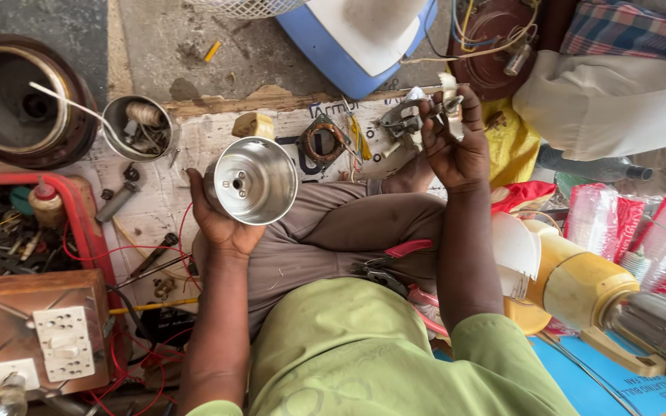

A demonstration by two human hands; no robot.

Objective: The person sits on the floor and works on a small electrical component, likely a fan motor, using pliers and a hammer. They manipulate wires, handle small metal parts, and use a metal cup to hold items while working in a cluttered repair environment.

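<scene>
**Steel cup in one hand, small switch part in the other**

Polished steel at about 10 o'clock from the lap: a shiny mixer-jar base cup, open side up toward the camera, with a small hub at its centre. Cradled from below and behind by the left hand, fingers wrapped round the rim's far side, firmly closed on it. Higher up, near 1 o'clock, the right hand pinched shut on a small whitish plastic-and-metal part, held upright between fingertips; exact kind too small to tell. Just left of it, a grey metal bracket piece, possibly touching the same fingers, unclear.

Across the lap at 4 o'clock, red-handled pliers resting on the trousers. Beyond the knees, a printed sheet on the floor carrying a copper-wound coil and a small tin of oddments. At 9 o'clock, a red tray of wires and tools; at 7 o'clock, a wooden switchboard box. At 3 o'clock, a yellow mixer body lying on its side. Another person's white sleeve at 2 o'clock, apart from the work.

For a clean job, as a judgement: best kept level, the cup, hub facing up and plainly in sight; the small part gripped by its edges so terminals stay visible; both brought close over the lap so nothing dropped rolls among the clutter.
</scene>
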